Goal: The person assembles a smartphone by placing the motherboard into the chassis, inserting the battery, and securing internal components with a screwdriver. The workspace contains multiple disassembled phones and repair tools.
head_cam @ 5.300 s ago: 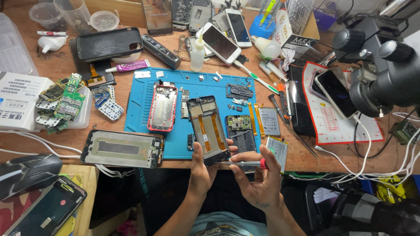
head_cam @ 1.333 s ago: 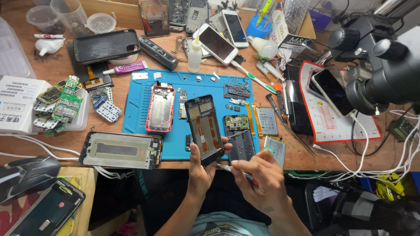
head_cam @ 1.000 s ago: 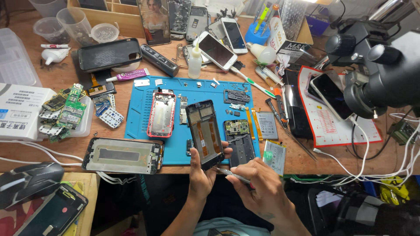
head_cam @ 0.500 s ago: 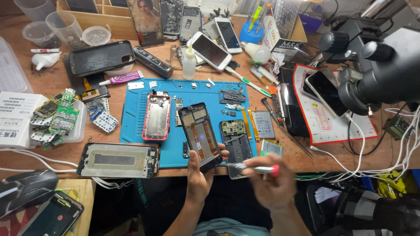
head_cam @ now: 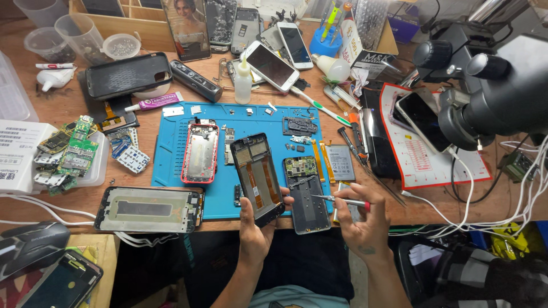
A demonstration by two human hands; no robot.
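Screwdriver point(head_cam: 341, 200) now lies level, tip at the open phone point(head_cam: 306, 193) on the counter point(head_cam: 142, 122); our right hand point(head_cam: 361, 223) grips it, our left hand point(head_cam: 255, 228) still grips the screen frame point(head_cam: 258, 177).

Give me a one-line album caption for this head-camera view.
Left hand holds an opened phone frame while the right hand aims a screwdriver at the phone body.
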